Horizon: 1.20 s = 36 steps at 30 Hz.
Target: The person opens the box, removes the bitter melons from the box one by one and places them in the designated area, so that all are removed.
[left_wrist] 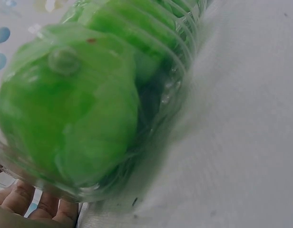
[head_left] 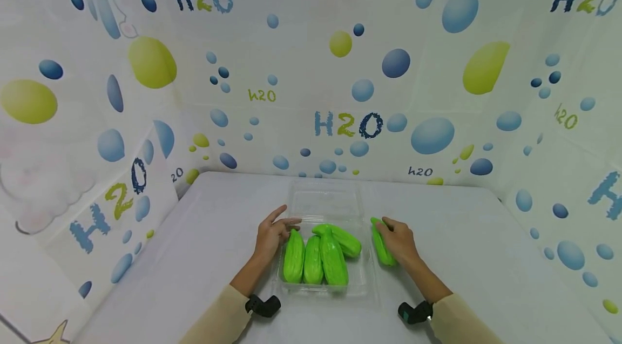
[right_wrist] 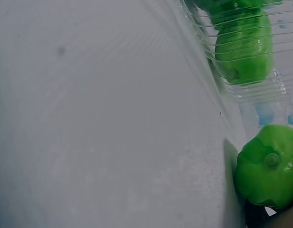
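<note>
A clear plastic clamshell tray (head_left: 364, 279) lies open on the white table, with several bright green ridged gourds (head_left: 320, 257) inside it. My left hand (head_left: 274, 233) rests at the tray's left edge, fingers stretched toward its far rim, touching the leftmost gourd (head_left: 293, 257). My right hand (head_left: 399, 238) grips another green gourd (head_left: 384, 252) lying on the table just right of the tray. The left wrist view shows the tray wall (left_wrist: 184, 61) close up with a gourd (left_wrist: 70, 118) behind it. In the right wrist view, the held gourd's end (right_wrist: 268, 166) sits at the lower right.
The tray's open lid (head_left: 325, 201) lies flat behind it. Walls papered with blue and yellow bubbles and "H2O" lettering (head_left: 347, 123) close in the table at the back and on both sides. Bare table (head_left: 486, 257) stretches to the left and right of the hands.
</note>
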Each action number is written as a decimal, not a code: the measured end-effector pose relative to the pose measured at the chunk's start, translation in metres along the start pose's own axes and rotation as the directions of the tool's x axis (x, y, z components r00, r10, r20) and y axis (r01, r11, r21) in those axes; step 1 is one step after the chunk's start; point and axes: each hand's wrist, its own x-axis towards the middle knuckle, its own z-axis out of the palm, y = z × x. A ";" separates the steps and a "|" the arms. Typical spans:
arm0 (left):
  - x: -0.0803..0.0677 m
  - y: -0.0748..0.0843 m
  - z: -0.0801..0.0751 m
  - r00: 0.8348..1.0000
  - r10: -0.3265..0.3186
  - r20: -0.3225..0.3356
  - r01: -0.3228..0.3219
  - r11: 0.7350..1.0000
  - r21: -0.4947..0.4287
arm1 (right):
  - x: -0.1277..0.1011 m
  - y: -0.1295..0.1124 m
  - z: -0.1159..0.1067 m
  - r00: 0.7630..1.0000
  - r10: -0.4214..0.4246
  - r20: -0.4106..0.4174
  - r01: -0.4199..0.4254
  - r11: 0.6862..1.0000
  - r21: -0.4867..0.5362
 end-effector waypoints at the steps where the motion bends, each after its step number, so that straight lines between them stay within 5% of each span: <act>1: 0.000 0.000 0.000 1.000 0.000 0.000 0.000 1.000 0.002 | 0.000 0.000 0.000 1.000 -0.002 0.004 0.002 1.000 0.004; 36: -0.001 0.002 -0.002 0.999 -0.038 -0.014 0.037 0.997 -0.066 | -0.009 -0.013 -0.001 0.999 0.049 -0.018 -0.046 0.991 0.127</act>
